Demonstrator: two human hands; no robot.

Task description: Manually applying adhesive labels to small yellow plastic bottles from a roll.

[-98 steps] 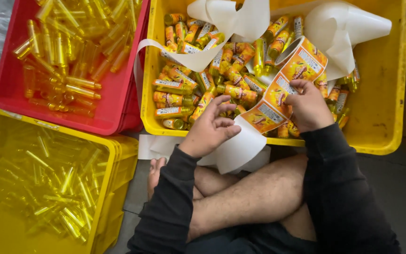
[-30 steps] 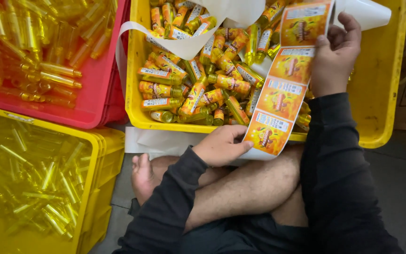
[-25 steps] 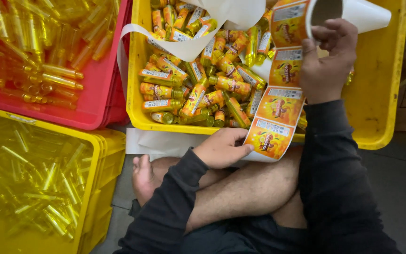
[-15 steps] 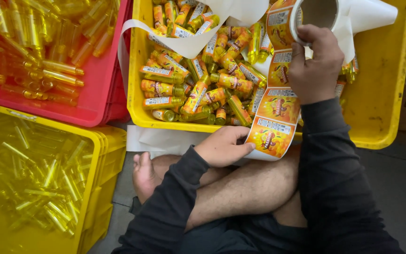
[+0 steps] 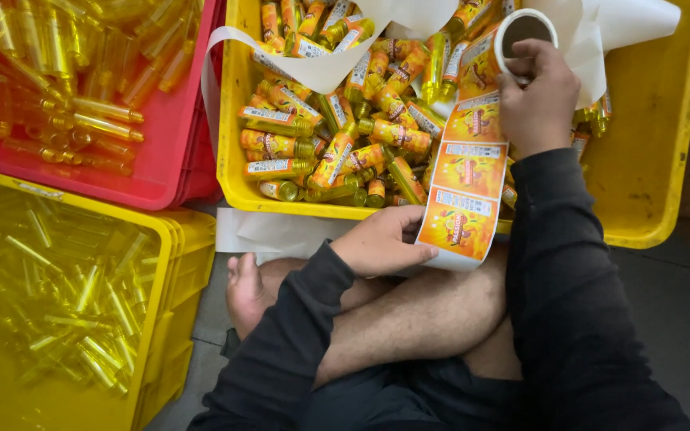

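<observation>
My right hand [image 5: 538, 100] grips a roll of orange stickers [image 5: 505, 44] over the far yellow crate [image 5: 650, 152]. A strip of orange labels [image 5: 463, 183] hangs from the roll down to my lap. My left hand [image 5: 382, 243] pinches the strip's lower white end by my knee. Behind the strip, the crate holds a heap of small labelled bottles [image 5: 337, 128] with yellow liquid. Loose white backing paper [image 5: 321, 72] curls across the bottles.
A red crate [image 5: 161, 172] at upper left holds several unlabelled yellow bottles [image 5: 65, 80]. A nearer yellow crate [image 5: 173, 263] at lower left holds more of them. My crossed bare legs [image 5: 417, 319] fill the floor between the crates. White paper [image 5: 273, 231] lies under the far crate's front.
My right hand brought the roll down from high over the crate toward the bottles, shortening the hanging strip. My left hand stayed on the strip's lower end.
</observation>
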